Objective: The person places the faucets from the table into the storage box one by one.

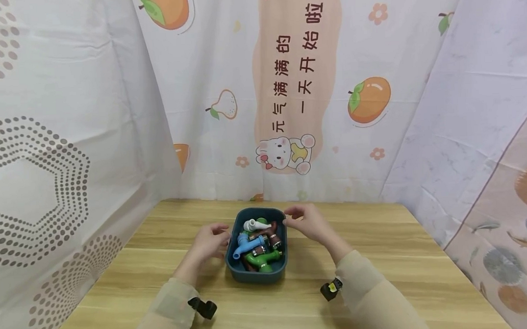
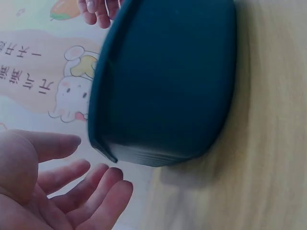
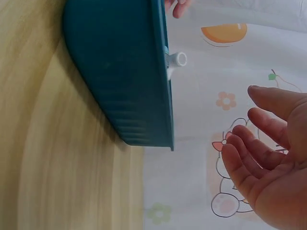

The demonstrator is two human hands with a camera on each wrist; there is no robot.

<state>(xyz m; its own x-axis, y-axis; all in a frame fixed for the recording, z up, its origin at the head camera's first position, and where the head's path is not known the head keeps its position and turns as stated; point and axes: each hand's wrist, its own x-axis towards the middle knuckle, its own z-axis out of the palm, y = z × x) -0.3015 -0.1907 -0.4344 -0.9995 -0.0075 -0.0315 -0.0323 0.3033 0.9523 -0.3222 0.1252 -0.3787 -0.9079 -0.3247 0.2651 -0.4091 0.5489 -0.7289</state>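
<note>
A dark teal plastic basin (image 1: pixel 258 277) stands on the wooden table, holding several plastic taps. Among them are a white tap (image 1: pixel 258 225), a blue tap (image 1: pixel 251 245), a green tap (image 1: pixel 265 258) and a brown tap (image 1: pixel 273 236). At the basin's left side is my left hand (image 1: pixel 209 243), its fingers loosely bent and apart from the wall in the left wrist view. My right hand (image 1: pixel 308 221) hovers by the far right rim, fingers relaxed with nothing in them. The right wrist view shows a gap between that hand (image 3: pixel 268 153) and the basin (image 3: pixel 120 81).
Wood-grain tabletop (image 1: pixel 360 258) surrounds the basin. A white printed curtain (image 1: pixel 227 151) hangs behind the table's far edge, with more cloth on the left and right sides. A small black wrist camera (image 1: pixel 203 308) is strapped to the left sleeve, another (image 1: pixel 331 289) to the right.
</note>
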